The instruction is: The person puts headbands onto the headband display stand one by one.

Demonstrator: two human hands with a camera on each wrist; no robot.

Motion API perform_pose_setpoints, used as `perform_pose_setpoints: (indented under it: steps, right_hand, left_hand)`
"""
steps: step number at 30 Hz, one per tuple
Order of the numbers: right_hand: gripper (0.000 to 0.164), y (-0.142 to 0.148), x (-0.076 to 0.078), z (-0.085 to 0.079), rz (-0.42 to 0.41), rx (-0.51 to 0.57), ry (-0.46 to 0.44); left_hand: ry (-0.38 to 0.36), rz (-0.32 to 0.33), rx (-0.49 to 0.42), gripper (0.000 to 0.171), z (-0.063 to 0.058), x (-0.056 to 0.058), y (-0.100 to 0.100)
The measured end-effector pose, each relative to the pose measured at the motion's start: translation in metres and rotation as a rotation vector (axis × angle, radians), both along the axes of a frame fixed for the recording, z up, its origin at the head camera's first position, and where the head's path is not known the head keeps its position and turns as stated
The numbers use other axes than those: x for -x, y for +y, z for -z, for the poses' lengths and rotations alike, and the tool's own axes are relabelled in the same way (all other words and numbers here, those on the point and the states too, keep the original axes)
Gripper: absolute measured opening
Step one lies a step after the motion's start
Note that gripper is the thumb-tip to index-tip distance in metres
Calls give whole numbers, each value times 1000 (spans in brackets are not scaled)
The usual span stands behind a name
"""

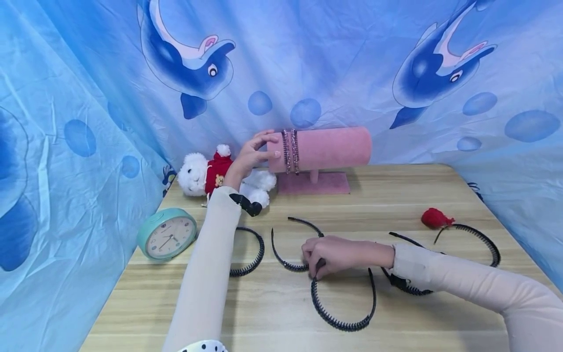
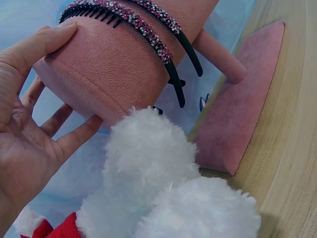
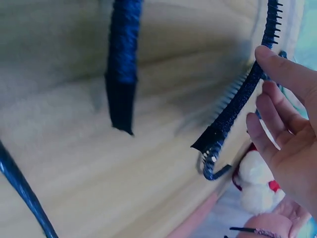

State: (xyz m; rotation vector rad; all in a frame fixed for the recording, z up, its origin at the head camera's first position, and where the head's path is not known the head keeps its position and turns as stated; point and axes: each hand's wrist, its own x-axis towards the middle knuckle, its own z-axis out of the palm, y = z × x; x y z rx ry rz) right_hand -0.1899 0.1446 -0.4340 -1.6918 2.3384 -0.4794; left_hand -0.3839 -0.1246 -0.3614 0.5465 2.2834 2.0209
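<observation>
My left hand (image 1: 252, 155) holds the left end of a pink velvet display roll (image 1: 334, 149) on a flat base. In the left wrist view the thumb lies on top of the roll and the fingers spread around its end. Two sparkly toothed headbands (image 2: 131, 20) circle the roll near that hand. Over the table's middle, my right hand (image 1: 338, 254) pinches one end of a black toothed headband (image 1: 343, 324), its curve toward the front. The right wrist view shows thumb and fingers on this headband (image 3: 237, 99).
More black headbands lie around: one left (image 1: 260, 252), one behind the right hand (image 1: 290, 266), one partly under the right forearm (image 1: 415, 291), and one with a red ornament (image 1: 435, 218) at right. A teal clock (image 1: 169, 234) and a white plush toy (image 1: 193, 173) stand left.
</observation>
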Motion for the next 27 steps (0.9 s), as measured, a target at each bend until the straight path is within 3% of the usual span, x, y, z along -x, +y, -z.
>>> perform_pose_setpoints:
  steps: [6, 11, 19, 27]
  right_hand:
    - [9, 5, 9, -14, 22, -45, -114]
    - [13, 9, 15, -35, 66, -95, -175]
    - [21, 15, 26, -56, 143, -166, -187]
    - [31, 22, 34, -70, 119, -273, -207]
  left_hand:
    - [5, 3, -1, 34, 0, -2, 0]
    - [5, 5, -6, 34, -1, -1, 0]
    - [2, 11, -16, 34, -2, 0, -1]
    - [15, 14, 7, 35, 2, 2, -2]
